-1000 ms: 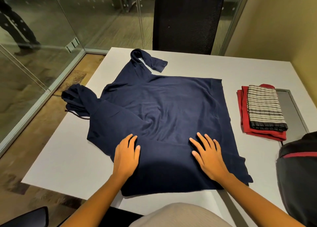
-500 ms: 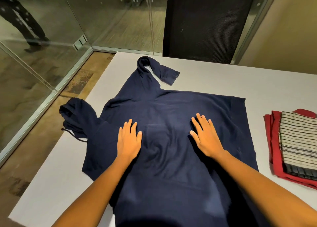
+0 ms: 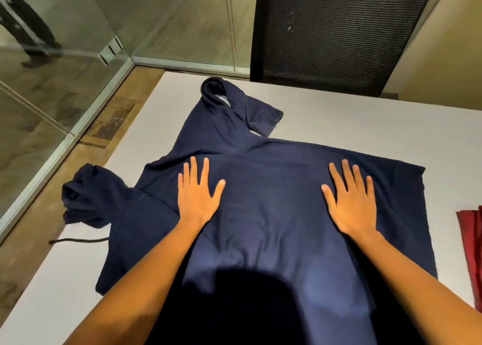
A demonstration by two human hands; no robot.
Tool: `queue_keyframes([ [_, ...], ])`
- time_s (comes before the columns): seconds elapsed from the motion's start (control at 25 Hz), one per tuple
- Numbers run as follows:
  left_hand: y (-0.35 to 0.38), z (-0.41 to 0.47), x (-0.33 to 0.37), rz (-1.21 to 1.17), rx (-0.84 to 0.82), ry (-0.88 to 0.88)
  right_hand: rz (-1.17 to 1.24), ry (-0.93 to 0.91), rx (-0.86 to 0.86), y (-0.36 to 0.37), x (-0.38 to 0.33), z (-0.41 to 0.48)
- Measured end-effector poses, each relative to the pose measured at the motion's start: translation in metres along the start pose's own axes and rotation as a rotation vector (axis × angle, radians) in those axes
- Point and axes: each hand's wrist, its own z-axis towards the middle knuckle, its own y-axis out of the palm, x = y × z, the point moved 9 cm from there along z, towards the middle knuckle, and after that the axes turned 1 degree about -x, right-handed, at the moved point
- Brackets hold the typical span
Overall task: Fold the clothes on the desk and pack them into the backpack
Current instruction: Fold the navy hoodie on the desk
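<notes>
A navy blue hoodie (image 3: 271, 204) lies spread across the white desk (image 3: 365, 120). Its hood (image 3: 91, 196) hangs over the desk's left edge, with a drawstring trailing below it. One sleeve (image 3: 245, 104) is bunched at the far side. My left hand (image 3: 198, 193) presses flat on the cloth, fingers straight and spread. My right hand (image 3: 352, 198) lies flat on the cloth to the right, fingers straight too. The edge of a folded red garment (image 3: 472, 240) shows at the right border. The backpack is out of view.
A black mesh chair (image 3: 336, 31) stands behind the desk's far edge. Glass walls (image 3: 65, 58) run along the left, with a person's legs reflected or standing beyond them. Wooden floor shows left of the desk.
Both hands slid away from me across the hoodie, from near its close edge to its far half, and moved apart. The view tilted forward, so the folded pile and backpack left the frame.
</notes>
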Motion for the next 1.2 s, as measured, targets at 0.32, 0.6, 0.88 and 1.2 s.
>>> queue_keyframes([
  [0.32,0.002,0.011,-0.001,0.025,0.108,0.029,0.431,-0.136,0.077,-0.036,-0.099,0.081],
  [0.6,0.001,0.012,-0.003,0.001,0.129,0.022,0.288,-0.049,-0.055,-0.029,-0.182,0.206],
  [0.88,-0.002,0.012,-0.002,-0.034,0.142,0.018,0.471,-0.154,0.446,-0.140,-0.159,0.167],
  [1.2,-0.042,-0.016,0.005,-0.491,0.297,0.016,0.343,-0.419,0.080,-0.093,-0.074,-0.022],
])
